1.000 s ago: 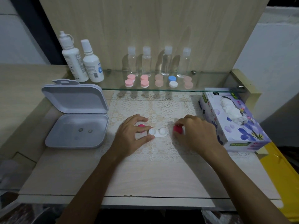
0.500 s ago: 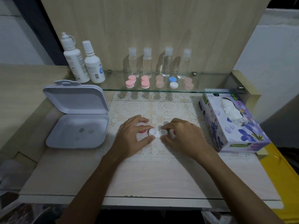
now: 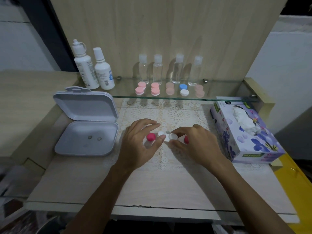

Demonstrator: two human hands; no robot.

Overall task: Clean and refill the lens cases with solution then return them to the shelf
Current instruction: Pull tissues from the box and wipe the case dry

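Observation:
A white lens case (image 3: 168, 136) with both wells uncapped lies on the lace mat (image 3: 177, 115). My left hand (image 3: 140, 146) steadies its left end with the thumb against the left well. My right hand (image 3: 194, 144) pinches the right well between thumb and fingertips. One red cap (image 3: 150, 136) lies by my left hand, another red cap (image 3: 186, 139) sits under my right fingers. Several more lens cases (image 3: 169, 90) stand in a row on the glass shelf (image 3: 219, 92). Two white solution bottles (image 3: 96, 70) stand at the shelf's left end.
An open grey box (image 3: 87, 132) with two small round items inside lies left of the mat. A tissue box (image 3: 243, 129) stands on the right. Several small clear bottles (image 3: 168, 68) line the back of the shelf.
My right hand put the red cap down and moved left onto the case's right well. My left hand's fingers lifted and spread, baring the left red cap.

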